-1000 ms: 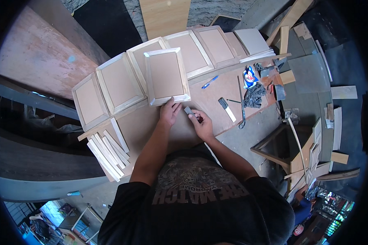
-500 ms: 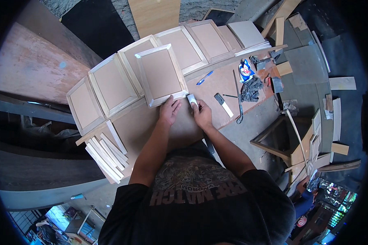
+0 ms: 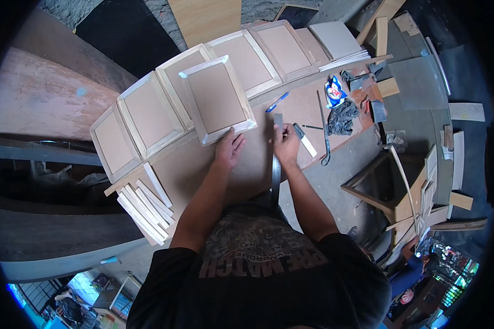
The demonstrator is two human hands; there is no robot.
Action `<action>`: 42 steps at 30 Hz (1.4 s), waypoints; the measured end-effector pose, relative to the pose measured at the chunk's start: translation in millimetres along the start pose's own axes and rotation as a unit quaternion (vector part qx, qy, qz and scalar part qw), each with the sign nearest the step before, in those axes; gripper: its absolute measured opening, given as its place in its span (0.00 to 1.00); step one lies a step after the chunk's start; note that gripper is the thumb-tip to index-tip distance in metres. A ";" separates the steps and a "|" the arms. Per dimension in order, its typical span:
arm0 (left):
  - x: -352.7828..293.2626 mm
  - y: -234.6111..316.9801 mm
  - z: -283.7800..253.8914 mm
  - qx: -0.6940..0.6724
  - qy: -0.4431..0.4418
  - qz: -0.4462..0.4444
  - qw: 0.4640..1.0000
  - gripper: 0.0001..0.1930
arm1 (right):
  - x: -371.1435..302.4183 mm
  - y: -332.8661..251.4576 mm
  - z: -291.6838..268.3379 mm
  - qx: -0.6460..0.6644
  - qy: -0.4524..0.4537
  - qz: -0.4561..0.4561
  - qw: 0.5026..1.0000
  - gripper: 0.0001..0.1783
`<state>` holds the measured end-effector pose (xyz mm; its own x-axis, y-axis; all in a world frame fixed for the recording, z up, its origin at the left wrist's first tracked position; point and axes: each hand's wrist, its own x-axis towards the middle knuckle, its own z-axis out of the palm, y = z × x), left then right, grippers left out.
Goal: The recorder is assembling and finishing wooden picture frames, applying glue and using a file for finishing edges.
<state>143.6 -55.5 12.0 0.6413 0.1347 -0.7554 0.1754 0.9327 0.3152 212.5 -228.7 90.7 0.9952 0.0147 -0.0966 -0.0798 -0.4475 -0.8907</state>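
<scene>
The left hand [image 3: 230, 149] rests half-curled, fingertips at the lower rail of a framed panel [image 3: 218, 102]; whether it pinches the rail cannot be told. The right hand [image 3: 286, 145] is closed on a flat grey strip [image 3: 278, 119], its end projecting past the fingers. The panel, smooth matte brown board within pale, mitred wooden rails, is rectangular, whitish at several corners, and lies aslant, overlapping the row behind. That row comprises five similar framed panels [image 3: 151, 113]. On the brown desk [image 3: 195, 164] lie one blue pen [image 3: 278, 102], one pencil [image 3: 312, 126], one crumpled dark sheet [image 3: 342, 118], one glossy blue packet [image 3: 335, 92] and, at left, several straight, pale wooden slats [image 3: 141, 211].
</scene>
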 end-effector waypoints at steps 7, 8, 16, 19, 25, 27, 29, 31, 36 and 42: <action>2.5 0.6 3.0 -0.002 0.001 -0.012 1.000 0.20 | -10.1 -1.8 -2.1 -0.030 -0.145 0.016 0.989 0.15; 2.0 0.9 4.0 -0.004 0.002 -0.009 1.000 0.19 | -12.8 -2.1 -0.1 -0.029 -0.139 0.029 0.990 0.14; -0.3 0.5 6.9 -0.004 0.018 -0.013 1.000 0.17 | -22.4 10.4 15.1 -0.040 -0.130 0.040 0.990 0.13; -0.6 -2.0 8.6 0.007 -0.012 -0.006 1.000 0.21 | -21.3 14.7 19.6 -0.022 -0.113 0.042 0.992 0.14; 3.3 -4.6 5.6 0.004 0.004 -0.016 1.000 0.18 | -20.8 21.1 27.2 -0.032 -0.110 0.045 0.992 0.14; 3.1 -5.3 7.6 0.009 0.008 -0.014 1.000 0.18 | -18.3 28.6 29.0 -0.047 -0.102 0.031 0.993 0.14; 2.6 -5.8 10.1 0.013 0.007 -0.014 1.000 0.20 | -17.0 35.2 30.0 -0.062 -0.095 0.015 0.993 0.14; 1.5 -6.0 11.2 0.017 0.008 -0.014 1.000 0.21 | -17.5 33.9 29.8 -0.063 -0.093 0.019 0.993 0.14; 2.7 -6.2 10.7 0.008 0.013 -0.013 1.000 0.18 | -17.1 32.1 30.8 -0.064 -0.092 0.012 0.994 0.14; 3.4 -6.3 9.5 0.009 0.019 -0.019 1.000 0.17 | -17.9 26.9 30.5 -0.056 -0.094 0.022 0.994 0.14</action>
<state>151.8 -64.2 12.9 0.6046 0.1122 -0.7886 0.2132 0.9311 0.2960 190.8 -213.8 54.8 0.9620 0.1542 -0.2252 -0.1065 -0.5476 -0.8300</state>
